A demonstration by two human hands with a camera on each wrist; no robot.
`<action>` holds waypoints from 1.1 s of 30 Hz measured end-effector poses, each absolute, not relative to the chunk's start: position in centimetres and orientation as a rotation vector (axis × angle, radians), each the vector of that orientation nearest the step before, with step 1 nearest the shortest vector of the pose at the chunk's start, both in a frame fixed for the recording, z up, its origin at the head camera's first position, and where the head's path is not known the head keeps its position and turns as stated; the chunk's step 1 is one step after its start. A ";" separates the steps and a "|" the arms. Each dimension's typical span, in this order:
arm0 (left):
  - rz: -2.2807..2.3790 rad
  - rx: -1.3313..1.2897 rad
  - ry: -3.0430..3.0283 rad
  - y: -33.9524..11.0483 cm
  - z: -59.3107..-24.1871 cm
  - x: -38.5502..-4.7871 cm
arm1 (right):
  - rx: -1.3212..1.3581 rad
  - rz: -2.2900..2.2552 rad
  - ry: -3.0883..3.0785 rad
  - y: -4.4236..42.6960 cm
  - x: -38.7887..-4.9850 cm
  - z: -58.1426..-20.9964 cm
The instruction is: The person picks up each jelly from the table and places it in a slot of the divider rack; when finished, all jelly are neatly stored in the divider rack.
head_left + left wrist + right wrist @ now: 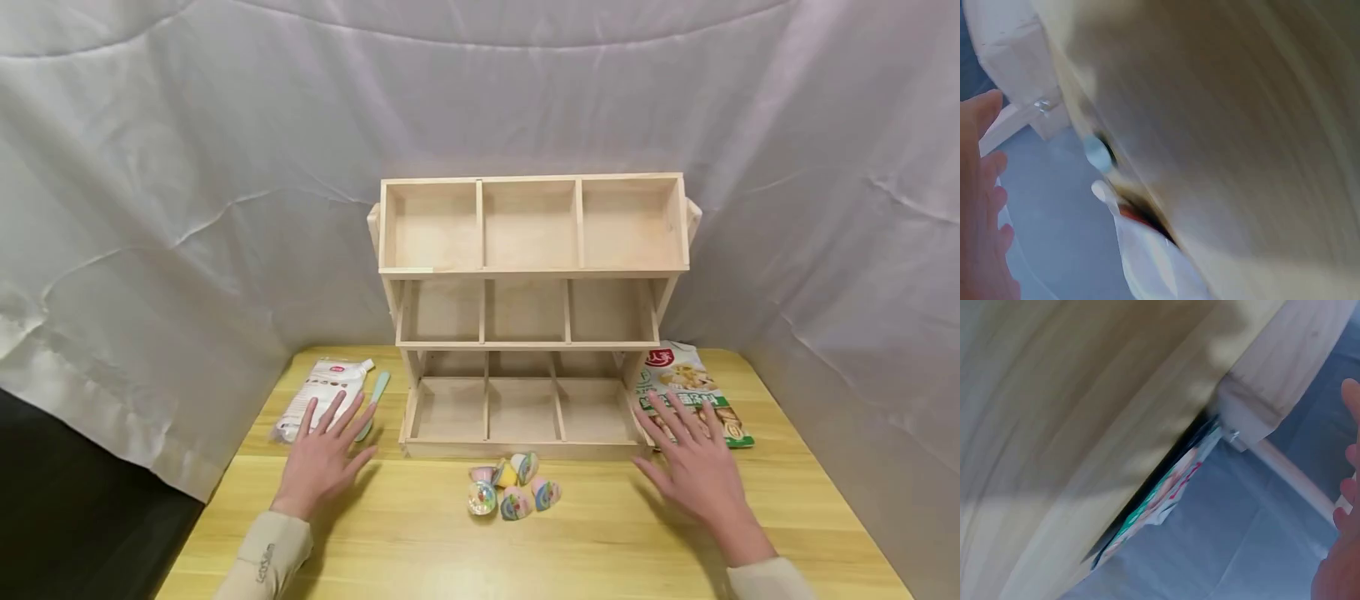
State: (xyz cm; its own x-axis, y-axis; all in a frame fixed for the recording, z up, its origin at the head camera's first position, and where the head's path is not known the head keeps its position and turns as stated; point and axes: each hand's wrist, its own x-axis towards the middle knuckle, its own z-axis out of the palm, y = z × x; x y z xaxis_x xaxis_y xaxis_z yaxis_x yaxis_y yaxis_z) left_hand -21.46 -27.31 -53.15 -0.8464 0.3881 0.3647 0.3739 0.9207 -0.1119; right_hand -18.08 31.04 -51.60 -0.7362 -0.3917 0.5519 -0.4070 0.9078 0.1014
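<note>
My left hand (321, 467) hovers palm down with fingers spread, near a white spouted pouch (324, 398) and a pale green flat-handled utensil (375, 400); it holds nothing. On the other side my right hand (693, 471), fingers also spread, is above the table close to a green and white food bag (701, 387). Between the hands stands a three-tier wooden rack (525, 450) with several bare compartments. A small cluster of jelly cups (516, 503) lies in front of it. In the left wrist view the pouch (1157, 262) appears beyond the fingers.
The wooden table (480, 558) carries everything. Grey curtain cloth (225, 167) hangs behind and at both sides. The rack's side supports (1250, 412) stand close to the food bag. A black area (67, 492) lies past the table's left edge.
</note>
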 end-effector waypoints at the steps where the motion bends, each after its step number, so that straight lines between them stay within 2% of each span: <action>1: 0.020 -0.543 -2.705 -27.1 -53.1 -21.5 | 0.578 0.051 -2.466 30.7 -18.1 -51.4; 15: -0.899 -0.383 -2.736 -23.1 -53.7 -22.6 | 0.700 0.301 -2.411 25.0 -17.6 -50.6; 33: -1.585 -0.236 -2.578 -19.8 -55.9 -22.8 | 0.696 0.495 -2.644 19.3 -16.1 -51.9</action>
